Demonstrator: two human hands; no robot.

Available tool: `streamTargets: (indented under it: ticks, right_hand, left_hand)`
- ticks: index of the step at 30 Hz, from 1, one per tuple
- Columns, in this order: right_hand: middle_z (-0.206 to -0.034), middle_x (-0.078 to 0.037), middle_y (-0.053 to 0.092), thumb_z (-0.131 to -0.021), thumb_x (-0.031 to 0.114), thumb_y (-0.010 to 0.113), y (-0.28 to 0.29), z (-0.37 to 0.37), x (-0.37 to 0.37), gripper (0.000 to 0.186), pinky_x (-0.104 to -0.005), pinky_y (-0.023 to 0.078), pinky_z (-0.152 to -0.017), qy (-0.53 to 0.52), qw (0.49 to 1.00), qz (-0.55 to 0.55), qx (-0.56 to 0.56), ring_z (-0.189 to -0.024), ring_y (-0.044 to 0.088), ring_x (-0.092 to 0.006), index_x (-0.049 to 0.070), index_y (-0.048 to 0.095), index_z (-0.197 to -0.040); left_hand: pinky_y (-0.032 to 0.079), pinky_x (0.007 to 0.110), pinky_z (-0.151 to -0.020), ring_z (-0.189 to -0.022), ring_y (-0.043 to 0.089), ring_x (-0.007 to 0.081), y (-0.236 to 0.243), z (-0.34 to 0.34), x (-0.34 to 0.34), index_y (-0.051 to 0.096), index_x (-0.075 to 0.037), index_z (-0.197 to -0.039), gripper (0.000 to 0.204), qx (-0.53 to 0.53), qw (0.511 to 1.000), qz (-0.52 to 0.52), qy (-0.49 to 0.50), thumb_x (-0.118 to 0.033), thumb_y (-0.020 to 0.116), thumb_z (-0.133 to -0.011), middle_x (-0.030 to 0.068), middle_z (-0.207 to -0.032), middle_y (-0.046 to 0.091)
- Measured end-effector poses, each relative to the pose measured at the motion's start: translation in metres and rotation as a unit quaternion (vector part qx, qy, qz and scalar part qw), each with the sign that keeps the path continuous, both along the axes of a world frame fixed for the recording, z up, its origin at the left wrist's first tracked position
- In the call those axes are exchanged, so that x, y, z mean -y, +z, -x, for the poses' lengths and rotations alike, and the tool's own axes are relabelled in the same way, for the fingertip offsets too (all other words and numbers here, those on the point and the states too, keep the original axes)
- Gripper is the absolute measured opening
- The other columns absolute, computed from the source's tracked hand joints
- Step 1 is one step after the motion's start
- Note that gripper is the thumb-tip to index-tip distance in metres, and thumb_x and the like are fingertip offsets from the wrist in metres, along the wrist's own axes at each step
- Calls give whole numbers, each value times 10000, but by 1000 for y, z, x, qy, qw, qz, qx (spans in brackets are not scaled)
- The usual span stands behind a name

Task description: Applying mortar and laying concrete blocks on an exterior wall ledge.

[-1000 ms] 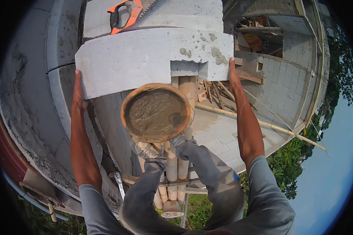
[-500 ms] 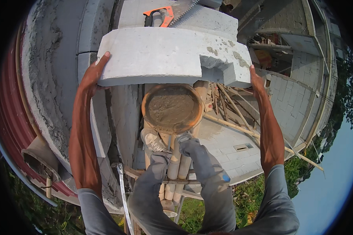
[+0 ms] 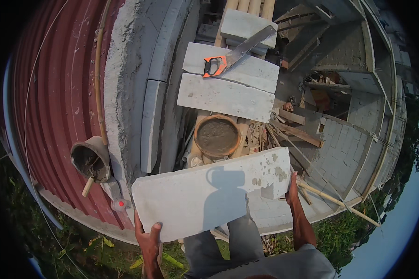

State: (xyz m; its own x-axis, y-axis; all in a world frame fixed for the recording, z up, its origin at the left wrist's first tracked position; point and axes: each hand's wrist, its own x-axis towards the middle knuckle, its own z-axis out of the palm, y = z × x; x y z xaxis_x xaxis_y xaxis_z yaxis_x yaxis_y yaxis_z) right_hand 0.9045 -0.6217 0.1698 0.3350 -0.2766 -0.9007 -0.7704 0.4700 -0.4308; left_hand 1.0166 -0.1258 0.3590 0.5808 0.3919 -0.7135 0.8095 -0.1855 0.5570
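Observation:
A long pale grey concrete block (image 3: pixel 177 197) is held between my two hands, in front of my legs. Its left end sits lower in view than its right end. A notch is cut in its near edge towards the right, and mortar specks mark that end. My left hand (image 3: pixel 149 236) grips the left end, thumb on the top face. Against the right end presses my right hand (image 3: pixel 293 191), its fingers partly hidden. Beyond the block stands a round basin (image 3: pixel 238 145) of wet mortar. A handsaw (image 3: pixel 215 66) with an orange and black handle lies on blocks further off.
More pale blocks (image 3: pixel 223 95) lie on bamboo poles at the far side. A block wall (image 3: pixel 153 125) runs along the left, beside a red corrugated roof (image 3: pixel 56 102). A mortar-smeared bucket (image 3: pixel 91 158) and a clear bottle with a red cap (image 3: pixel 121 204) stand there. Plants show far below.
Both hands have brought the block nearer my body, and its left end has dropped lower in view. The view has shifted, showing more roof and the bucket's inside.

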Motion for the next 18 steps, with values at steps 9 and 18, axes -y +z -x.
streamTargets:
  ticks: [9, 18]
  right_hand:
    - [-1502, -75, 424, -924, 743, 316, 31, -38, -123, 849, -452, 329, -1132, -54, 976, -207, 30, -1364, 415, -284, 132, 317, -1514]
    - [-1367, -21, 553, -962, 648, 374, 14, -42, -192, 696, -350, 437, -1045, -20, 960, -279, -18, -1216, 558, -198, 117, 451, -1406]
  left_hand:
    - [399, 457, -1038, -1277, 462, 332, 221, 63, -22, 269, 28, -1490, 1162, 57, 983, -169, -32, -531, 861, -660, 237, -1440, 384]
    - [450, 510, -989, -1262, 451, 388, 305, 110, -26, 173, -209, -1536, 1232, 183, 931, -227, -219, -399, 935, -587, 203, -1407, 358]
